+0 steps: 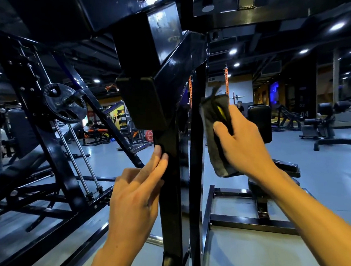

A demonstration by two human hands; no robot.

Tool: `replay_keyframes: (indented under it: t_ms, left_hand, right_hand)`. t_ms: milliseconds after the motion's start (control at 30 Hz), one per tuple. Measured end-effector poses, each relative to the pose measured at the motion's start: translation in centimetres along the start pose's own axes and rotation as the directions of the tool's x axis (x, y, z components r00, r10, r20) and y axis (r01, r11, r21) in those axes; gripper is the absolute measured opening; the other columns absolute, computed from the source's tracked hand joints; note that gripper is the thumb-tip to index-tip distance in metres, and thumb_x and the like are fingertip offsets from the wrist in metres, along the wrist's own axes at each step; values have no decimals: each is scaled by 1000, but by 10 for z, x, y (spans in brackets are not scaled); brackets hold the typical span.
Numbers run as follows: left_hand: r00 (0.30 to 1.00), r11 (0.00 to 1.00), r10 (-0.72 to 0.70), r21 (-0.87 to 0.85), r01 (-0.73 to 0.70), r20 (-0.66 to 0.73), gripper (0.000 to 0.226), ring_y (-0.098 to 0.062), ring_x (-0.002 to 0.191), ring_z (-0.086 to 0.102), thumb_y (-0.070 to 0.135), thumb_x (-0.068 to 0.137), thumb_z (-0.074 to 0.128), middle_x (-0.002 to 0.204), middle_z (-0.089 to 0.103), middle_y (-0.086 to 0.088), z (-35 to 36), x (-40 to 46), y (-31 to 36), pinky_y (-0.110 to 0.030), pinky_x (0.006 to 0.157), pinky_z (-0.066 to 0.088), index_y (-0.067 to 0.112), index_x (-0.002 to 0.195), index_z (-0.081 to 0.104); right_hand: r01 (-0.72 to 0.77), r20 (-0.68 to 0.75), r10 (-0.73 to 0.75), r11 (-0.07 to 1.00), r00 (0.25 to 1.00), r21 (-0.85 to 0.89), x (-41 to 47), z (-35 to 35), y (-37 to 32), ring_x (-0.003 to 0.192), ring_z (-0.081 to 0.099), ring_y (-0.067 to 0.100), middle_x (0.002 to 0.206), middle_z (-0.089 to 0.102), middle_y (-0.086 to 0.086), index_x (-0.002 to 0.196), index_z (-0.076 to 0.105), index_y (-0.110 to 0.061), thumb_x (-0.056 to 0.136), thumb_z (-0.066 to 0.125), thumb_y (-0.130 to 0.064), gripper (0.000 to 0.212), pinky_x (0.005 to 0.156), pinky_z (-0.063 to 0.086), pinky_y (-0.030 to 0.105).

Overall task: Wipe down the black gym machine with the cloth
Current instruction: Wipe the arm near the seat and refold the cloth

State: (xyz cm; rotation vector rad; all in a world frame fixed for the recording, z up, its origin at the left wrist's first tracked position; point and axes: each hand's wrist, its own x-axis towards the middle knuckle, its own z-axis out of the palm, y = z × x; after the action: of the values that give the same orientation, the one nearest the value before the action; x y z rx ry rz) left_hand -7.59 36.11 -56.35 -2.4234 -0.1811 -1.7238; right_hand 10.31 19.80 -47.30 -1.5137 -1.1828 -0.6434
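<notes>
Grey cloth [217, 134] gripped in right hand [241, 141], beside the machine's upright [196, 152]; left hand [133, 199], fingers straight, steadies black post [170, 194].

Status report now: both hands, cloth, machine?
Left hand open, fingers resting on machine upright. Right hand grips cloth beside right upright. Nothing blocking.

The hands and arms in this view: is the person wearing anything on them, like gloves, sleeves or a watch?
Nothing shows on them. The left hand and right hand have no gloves, and no rings can be seen. Both forearms are uncovered right down to the bottom edge of the picture, with no sleeve, watch or wristband in view. The fingernails look short and unpainted.
</notes>
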Motion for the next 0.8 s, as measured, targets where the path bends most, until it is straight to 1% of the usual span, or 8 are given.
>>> replay_keyframes:
  t_ms: [167,367,433,533,600,667,733,800]
  left_hand:
    - [1000,1000,16,-3,-16,-15,91,-7,91,37,9,76,84,154,45,14,-3,1,0,-30,72,48,28,153,40]
    - [999,1000,24,-13,-25,-22,90,-6,90,35,6,77,82,158,38,16,2,1,0,-28,76,43,27,154,39]
    - [1000,1000,17,-13,-18,-25,91,-6,90,33,3,76,83,157,40,16,2,1,-1,-28,76,41,26,153,41]
    - [1000,1000,3,-30,-4,-11,88,-6,92,34,4,72,86,154,46,14,1,1,-1,-27,72,40,26,149,49]
    - [1000,999,11,-39,-11,-5,81,-11,93,40,7,73,87,152,49,14,-2,1,-1,-27,69,40,27,145,54]
    - [1000,1000,18,-16,-17,24,89,-15,98,44,2,75,86,158,43,16,-6,1,-2,-29,69,46,28,151,48]
    - [999,1000,4,-3,-4,50,97,-15,102,45,-3,77,83,162,34,23,-9,0,-2,-31,71,53,31,156,39]
    - [998,1000,-3,-12,4,56,98,-14,104,45,-4,78,81,163,27,28,-10,0,0,-33,72,56,31,157,36]
  right_hand:
    - [65,-32,-63,996,997,55,7,25,-21,59,47,14,74,53,2,97,47,-14,106,48,-18,10,51,38,23]
    - [157,-152,-141,983,978,99,-30,42,-37,75,54,12,85,53,-3,101,46,-20,106,48,-18,6,60,45,23]
    - [170,-167,-137,964,976,205,-41,43,-47,79,58,15,90,55,-4,105,47,-21,106,46,-21,1,62,51,30]
    - [128,-68,-109,856,992,500,-60,37,-62,91,66,18,97,62,-9,113,50,-30,105,48,-21,13,70,60,31]
    - [-2,41,-36,726,999,688,-73,31,-70,100,70,19,105,68,-8,122,54,-33,104,50,-19,23,78,62,36]
    - [-153,90,137,578,987,801,-79,25,-68,95,72,16,102,73,-5,126,57,-24,105,50,-13,24,74,61,32]
    - [-263,95,350,472,932,841,-75,21,-55,82,72,13,91,74,-4,121,60,-19,104,47,-5,26,66,59,30]
    - [-332,127,477,374,869,866,-64,15,-41,84,70,15,90,73,-3,117,63,-20,102,46,-9,25,68,58,35]
